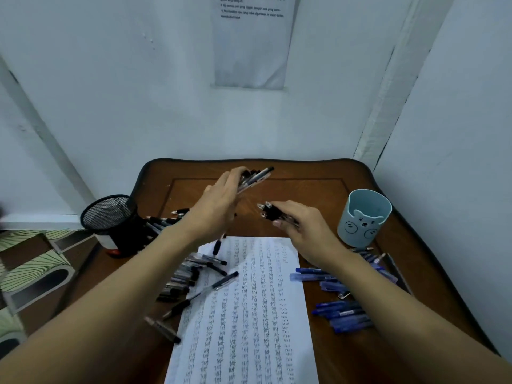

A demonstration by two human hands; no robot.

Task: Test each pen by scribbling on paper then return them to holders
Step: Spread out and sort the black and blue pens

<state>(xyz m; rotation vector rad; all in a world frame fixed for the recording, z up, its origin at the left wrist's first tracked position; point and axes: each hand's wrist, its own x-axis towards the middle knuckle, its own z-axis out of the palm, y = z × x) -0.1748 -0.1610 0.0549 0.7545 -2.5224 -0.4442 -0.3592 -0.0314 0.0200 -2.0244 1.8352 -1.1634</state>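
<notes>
1. The left hand (216, 203) is raised over the upper middle of the table (304, 189). Its fingers are curled round a bundle (256, 176) of black pens whose ends fan out to the upper right.
2. The right hand (304, 225) is just right of centre, near the left hand but apart from it. It grips a few black pens (270, 213), with their ends pointing left toward the gap between the hands.
3. The paper (249, 314) lies flat in the lower middle of the frame, below both hands. It is covered in rows of scribbles.
4. The mesh holder (110, 220), black, stands upright at the left edge of the table. Some black pens lie just beside it, partly hidden by the left forearm.
5. A loose pile (182, 275) of black pens lies along the paper's left edge, and some of them overlap the sheet. One long pen (205, 292) lies slantwise across that edge.
6. The blue holder (363, 220), a cup with a bear face, stands upright at the right of the table, just beyond the right hand.
7. Blue pens (343, 314) lie scattered on the table to the right of the paper, from below the blue holder down to the lower right.
8. A printed notice (249, 42) hangs on the wall at top centre; its text is too small to read.
</notes>
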